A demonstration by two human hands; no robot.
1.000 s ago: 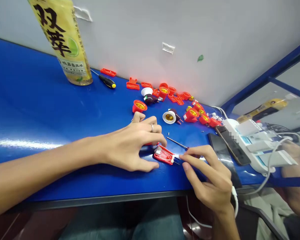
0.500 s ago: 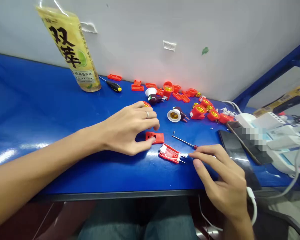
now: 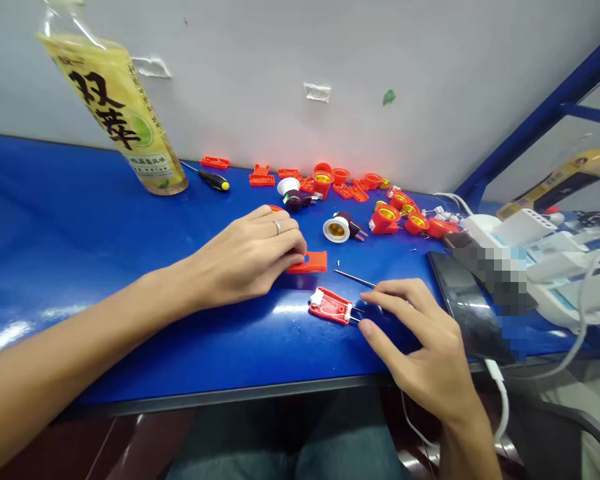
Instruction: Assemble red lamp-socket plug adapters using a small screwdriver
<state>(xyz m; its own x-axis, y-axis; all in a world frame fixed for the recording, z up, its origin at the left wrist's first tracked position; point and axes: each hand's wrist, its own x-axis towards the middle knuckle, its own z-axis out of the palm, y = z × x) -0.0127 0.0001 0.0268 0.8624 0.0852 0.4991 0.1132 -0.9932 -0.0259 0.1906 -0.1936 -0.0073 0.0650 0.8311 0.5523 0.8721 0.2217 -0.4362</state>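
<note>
Left to right along the blue bench top (image 3: 55,220): a yellow-labelled plastic drink bottle (image 3: 125,120) stands well apart from the hands, tilted in this view. The left hand (image 3: 245,257), a ring on one finger, is curled, with its fingertips at the left end of a red plastic plug cover (image 3: 313,263); whether it pinches the cover or only rests there, I cannot tell. The cover lies flat, its long axis running across the view. It looks light and stiff, and may skid on the glossy surface, so its edges seem the best hold. Just below it lies an open red plug base (image 3: 329,305), inner side up, long axis slanting down to the right, with two metal pins (image 3: 356,318) pointing right. It too looks light; the rim, clear of the pins and inner fittings, seems the place to take it. Beside the pins, the right hand (image 3: 420,333) is half-curled, its fingers over a thin screwdriver (image 3: 355,279); the handle is hidden, so any grip cannot be told.
</note>
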